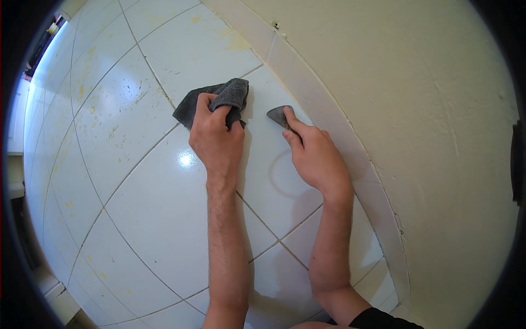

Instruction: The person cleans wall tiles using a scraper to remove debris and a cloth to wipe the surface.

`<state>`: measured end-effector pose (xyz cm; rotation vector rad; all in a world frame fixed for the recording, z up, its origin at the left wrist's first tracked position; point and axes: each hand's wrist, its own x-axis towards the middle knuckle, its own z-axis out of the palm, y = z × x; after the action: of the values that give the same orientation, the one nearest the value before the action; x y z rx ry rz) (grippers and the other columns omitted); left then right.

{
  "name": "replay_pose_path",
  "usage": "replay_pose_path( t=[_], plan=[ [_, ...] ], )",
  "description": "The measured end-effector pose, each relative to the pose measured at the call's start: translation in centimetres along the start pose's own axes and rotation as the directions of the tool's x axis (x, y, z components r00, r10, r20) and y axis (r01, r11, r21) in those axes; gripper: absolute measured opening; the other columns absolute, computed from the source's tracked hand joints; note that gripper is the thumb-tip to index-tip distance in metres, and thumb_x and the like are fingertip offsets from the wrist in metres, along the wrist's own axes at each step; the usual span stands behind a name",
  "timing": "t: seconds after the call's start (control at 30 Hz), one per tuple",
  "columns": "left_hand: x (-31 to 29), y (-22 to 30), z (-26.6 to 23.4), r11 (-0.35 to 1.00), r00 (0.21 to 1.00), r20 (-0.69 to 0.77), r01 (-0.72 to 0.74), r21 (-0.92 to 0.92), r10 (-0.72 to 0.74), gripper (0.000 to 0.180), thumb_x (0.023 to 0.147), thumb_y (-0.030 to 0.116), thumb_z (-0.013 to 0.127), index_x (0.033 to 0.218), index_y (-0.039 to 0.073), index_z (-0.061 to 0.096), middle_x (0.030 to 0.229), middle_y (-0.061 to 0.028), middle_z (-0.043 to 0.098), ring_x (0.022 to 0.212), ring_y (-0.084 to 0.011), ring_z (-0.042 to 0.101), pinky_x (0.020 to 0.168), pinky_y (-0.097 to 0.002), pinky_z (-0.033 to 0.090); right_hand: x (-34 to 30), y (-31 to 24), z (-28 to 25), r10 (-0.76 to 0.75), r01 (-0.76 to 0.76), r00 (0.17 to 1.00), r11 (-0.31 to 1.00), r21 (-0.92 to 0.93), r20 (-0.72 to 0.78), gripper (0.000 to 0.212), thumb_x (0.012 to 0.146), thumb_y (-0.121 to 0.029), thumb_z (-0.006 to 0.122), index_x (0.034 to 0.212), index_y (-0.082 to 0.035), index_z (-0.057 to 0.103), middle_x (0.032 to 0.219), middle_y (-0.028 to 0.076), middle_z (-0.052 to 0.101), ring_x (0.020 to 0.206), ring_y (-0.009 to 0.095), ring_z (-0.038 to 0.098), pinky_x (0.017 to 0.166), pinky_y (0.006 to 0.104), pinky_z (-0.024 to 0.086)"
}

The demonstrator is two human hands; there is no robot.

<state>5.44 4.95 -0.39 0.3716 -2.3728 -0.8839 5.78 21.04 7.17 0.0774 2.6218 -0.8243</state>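
Observation:
Bunched in my left hand [215, 131] is a dark grey cloth [197, 103], its loose part spread on the white tiled floor [164, 219]. My right hand [318, 156], to the right and a little lower, grips a putty knife [278, 116] with a flat metal blade. The index finger lies along the blade, which is turned toward the cloth and close to the floor; I cannot tell whether it touches. Most of the knife's handle is hidden inside my palm. A gap of bare tile separates the two hands.
A pale skirting of tiles [307, 82] runs along the right, below a cream wall [427, 109]. Yellowish smears [87, 71] and small dark specks [113, 131] mark the tiles at the left and far side. White furniture edges [55, 293] show at the left rim.

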Motion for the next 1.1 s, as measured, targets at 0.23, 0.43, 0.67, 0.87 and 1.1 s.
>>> replay_pose_path(
  t=[0.23,0.43,0.67,0.87,1.1],
  plan=[
    [0.1,0.0,-0.1,1.0,1.0,0.0,-0.002,-0.003,0.002,0.025,0.069,-0.007,0.065,0.091,0.004,0.074,0.102,-0.0035,0.063,0.079,-0.0267,0.064,0.063,-0.0386,0.05,-0.7,0.3,-1.2,-0.018,0.024,0.996,0.997,-0.072,0.084,0.047,0.106,-0.028,0.05,0.15,-0.013,0.053,0.112,0.021,0.072,0.112,0.039,0.066,0.096,0.0514,0.052],
    [0.1,0.0,0.0,1.0,1.0,-0.016,-0.027,0.001,0.027,0.028,0.07,-0.007,0.064,0.093,0.003,0.075,0.101,-0.0035,0.063,0.071,-0.025,0.062,0.059,-0.0365,0.049,-1.2,-0.3,-1.6,0.036,-0.017,0.99,0.99,-0.143,0.133,0.046,0.107,-0.028,0.049,0.151,-0.012,0.053,0.111,0.021,0.072,0.112,0.039,0.065,0.097,0.05,0.051],
    [0.0,-0.2,-0.2,1.0,1.0,0.004,-0.018,0.005,0.018,0.029,0.068,-0.007,0.064,0.092,0.003,0.075,0.101,-0.0039,0.062,0.073,-0.0256,0.063,0.062,-0.0375,0.05,-0.7,-0.6,-1.1,0.046,-0.032,0.994,0.99,-0.135,0.101,0.047,0.108,-0.028,0.049,0.152,-0.013,0.051,0.104,0.023,0.073,0.103,0.043,0.067,0.092,0.0525,0.053],
    [0.0,0.0,-0.2,1.0,0.999,0.029,0.013,0.001,-0.013,0.025,0.067,-0.007,0.067,0.087,0.005,0.074,0.102,-0.0023,0.063,0.086,-0.0259,0.066,0.064,-0.0398,0.052,-0.8,-0.9,-1.4,0.057,-0.042,0.992,0.99,-0.132,0.108,0.047,0.108,-0.028,0.049,0.152,-0.014,0.051,0.103,0.023,0.073,0.101,0.043,0.068,0.091,0.0529,0.053],
    [0.1,0.1,-0.1,1.0,1.0,0.02,0.004,-0.007,-0.004,0.026,0.068,-0.008,0.067,0.088,0.005,0.075,0.103,-0.003,0.063,0.086,-0.0259,0.066,0.065,-0.0397,0.052,-1.0,-0.8,-1.8,0.042,-0.029,0.994,0.993,-0.115,0.106,0.046,0.107,-0.027,0.049,0.151,-0.012,0.052,0.107,0.021,0.073,0.103,0.042,0.068,0.093,0.0524,0.052]
  ],
)
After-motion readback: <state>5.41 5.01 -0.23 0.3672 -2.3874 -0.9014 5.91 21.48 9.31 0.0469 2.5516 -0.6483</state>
